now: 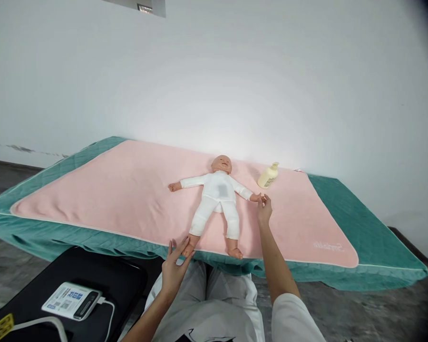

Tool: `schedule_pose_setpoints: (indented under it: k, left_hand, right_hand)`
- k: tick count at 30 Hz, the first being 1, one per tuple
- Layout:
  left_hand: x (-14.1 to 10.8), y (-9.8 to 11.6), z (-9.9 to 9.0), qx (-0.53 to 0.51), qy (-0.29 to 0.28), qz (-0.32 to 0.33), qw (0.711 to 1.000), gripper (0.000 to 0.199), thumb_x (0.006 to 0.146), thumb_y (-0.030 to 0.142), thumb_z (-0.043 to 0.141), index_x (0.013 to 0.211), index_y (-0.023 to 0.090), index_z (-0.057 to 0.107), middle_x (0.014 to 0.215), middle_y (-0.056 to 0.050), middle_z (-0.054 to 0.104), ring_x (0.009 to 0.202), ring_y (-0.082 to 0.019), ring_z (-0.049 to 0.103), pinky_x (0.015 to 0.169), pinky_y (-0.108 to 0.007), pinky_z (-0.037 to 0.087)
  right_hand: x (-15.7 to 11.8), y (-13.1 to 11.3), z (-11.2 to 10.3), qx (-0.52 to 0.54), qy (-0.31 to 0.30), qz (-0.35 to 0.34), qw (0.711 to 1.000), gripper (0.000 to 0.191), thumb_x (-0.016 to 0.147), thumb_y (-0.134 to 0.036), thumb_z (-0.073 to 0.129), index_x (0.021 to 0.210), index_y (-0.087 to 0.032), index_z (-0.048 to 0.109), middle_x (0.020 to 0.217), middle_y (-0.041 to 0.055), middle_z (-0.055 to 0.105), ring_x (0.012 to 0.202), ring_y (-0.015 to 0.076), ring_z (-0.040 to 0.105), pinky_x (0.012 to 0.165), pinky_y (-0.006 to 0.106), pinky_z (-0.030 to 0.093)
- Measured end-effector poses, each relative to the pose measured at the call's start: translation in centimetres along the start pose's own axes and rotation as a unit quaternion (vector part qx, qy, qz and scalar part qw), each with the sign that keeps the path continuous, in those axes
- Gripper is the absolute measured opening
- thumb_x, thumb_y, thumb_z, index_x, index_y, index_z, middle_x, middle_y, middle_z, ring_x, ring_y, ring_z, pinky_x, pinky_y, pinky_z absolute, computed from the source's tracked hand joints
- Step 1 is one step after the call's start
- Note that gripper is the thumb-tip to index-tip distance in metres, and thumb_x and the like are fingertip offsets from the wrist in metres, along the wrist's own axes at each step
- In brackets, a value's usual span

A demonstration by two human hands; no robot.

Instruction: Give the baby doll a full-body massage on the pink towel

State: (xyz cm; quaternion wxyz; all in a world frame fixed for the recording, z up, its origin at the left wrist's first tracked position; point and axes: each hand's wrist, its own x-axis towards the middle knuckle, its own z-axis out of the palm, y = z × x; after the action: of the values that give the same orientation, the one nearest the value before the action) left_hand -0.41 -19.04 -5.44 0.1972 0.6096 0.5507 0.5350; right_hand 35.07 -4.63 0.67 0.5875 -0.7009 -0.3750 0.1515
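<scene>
A baby doll (219,190) in a white fabric suit lies on its back on a pink mat (128,190), arms spread, head toward the wall. At its foot on the left side of the view, my left hand (176,267) has the thumb and fingers around the toes, the other fingers held apart. My right hand (264,209) pinches the doll's hand on the right side, fingertips together. The doll's other hand and foot lie free on the mat. A pale yellow pump bottle (268,176) stands a little beyond my right hand.
The mat covers a green quilted cloth (356,213) on the bed-like table, which meets a white wall (214,80). On the lower left, a black chair (103,270) carries a white power bank (71,300) with a cable plugged in.
</scene>
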Motion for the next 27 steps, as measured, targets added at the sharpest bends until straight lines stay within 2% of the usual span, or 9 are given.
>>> schedule_pose_setpoints:
  k: [4, 7, 10, 13, 17, 21, 27]
  left_hand:
    - [0.0, -0.4, -0.1, 0.007, 0.001, 0.001, 1.0, 0.042, 0.078, 0.037, 0.072, 0.119, 0.025, 0.068, 0.118, -0.005, 0.07, 0.131, -0.033, 0.046, 0.115, -0.058, 0.032]
    - [0.2, 0.1, -0.4, 0.006, 0.004, 0.016, 1.0, 0.042, 0.079, 0.035, 0.072, 0.12, 0.025, 0.067, 0.118, -0.004, 0.07, 0.122, -0.031, 0.057, 0.116, -0.057, 0.029]
    - [0.8, 1.1, -0.9, 0.0, 0.011, 0.041, 0.999, 0.041, 0.082, 0.032, 0.07, 0.122, 0.027, 0.064, 0.119, -0.004, 0.069, 0.107, -0.027, 0.067, 0.119, -0.056, 0.024]
    - [1.6, 2.4, -1.3, 0.0, 0.027, 0.057, 0.998, 0.041, 0.085, 0.029, 0.067, 0.125, 0.027, 0.061, 0.123, -0.005, 0.067, 0.107, -0.025, 0.067, 0.119, -0.056, 0.021]
    - [3.1, 3.9, -1.7, -0.011, 0.046, 0.074, 0.996, 0.038, 0.086, 0.027, 0.066, 0.123, 0.025, 0.061, 0.123, -0.006, 0.067, 0.112, -0.025, 0.065, 0.119, -0.056, 0.021]
    - [4.9, 4.9, -1.4, -0.018, 0.037, 0.079, 0.996, 0.032, 0.087, 0.028, 0.064, 0.119, 0.025, 0.063, 0.121, -0.005, 0.069, 0.113, -0.026, 0.064, 0.118, -0.058, 0.022]
    - [7.9, 6.4, 0.2, -0.038, 0.026, 0.098, 0.994, 0.037, 0.087, 0.03, 0.064, 0.123, 0.025, 0.061, 0.125, -0.006, 0.066, 0.114, -0.025, 0.063, 0.119, -0.056, 0.021]
  right_hand:
    - [-0.2, 1.0, -0.1, 0.0, -0.008, 0.0, 1.0, 0.058, 0.082, -0.048, 0.053, 0.129, -0.014, 0.054, 0.115, 0.0146, 0.066, 0.102, 0.026, 0.064, 0.088, 0.042, 0.048]
    - [-0.5, 1.0, 0.0, 0.005, -0.006, -0.006, 1.0, 0.056, 0.082, -0.047, 0.054, 0.127, -0.014, 0.054, 0.111, 0.0135, 0.067, 0.098, 0.0251, 0.064, 0.086, 0.041, 0.05]
    - [-0.8, 0.2, 0.4, 0.012, 0.005, -0.019, 1.0, 0.056, 0.084, -0.047, 0.052, 0.129, -0.013, 0.052, 0.114, 0.0143, 0.065, 0.099, 0.0239, 0.063, 0.086, 0.039, 0.05]
    - [-1.0, -1.5, 0.7, 0.018, 0.007, -0.041, 0.999, 0.056, 0.086, -0.047, 0.05, 0.131, -0.014, 0.05, 0.124, 0.0157, 0.061, 0.104, 0.023, 0.062, 0.088, 0.038, 0.05]
    - [-1.5, -4.4, 1.1, 0.01, -0.003, -0.131, 0.991, 0.052, 0.09, -0.046, 0.047, 0.133, -0.016, 0.048, 0.131, 0.015, 0.056, 0.113, 0.0224, 0.059, 0.096, 0.04, 0.047]
    - [-3.0, -6.6, 1.9, -0.026, -0.028, -0.222, 0.974, 0.045, 0.092, -0.039, 0.047, 0.13, -0.017, 0.052, 0.124, 0.0136, 0.061, 0.109, 0.022, 0.061, 0.096, 0.041, 0.049]
    - [-6.1, -7.2, 3.9, -0.083, -0.097, -0.374, 0.918, 0.03, 0.094, -0.03, 0.045, 0.115, -0.022, 0.066, 0.114, 0.0091, 0.067, 0.107, 0.0205, 0.061, 0.097, 0.04, 0.052]
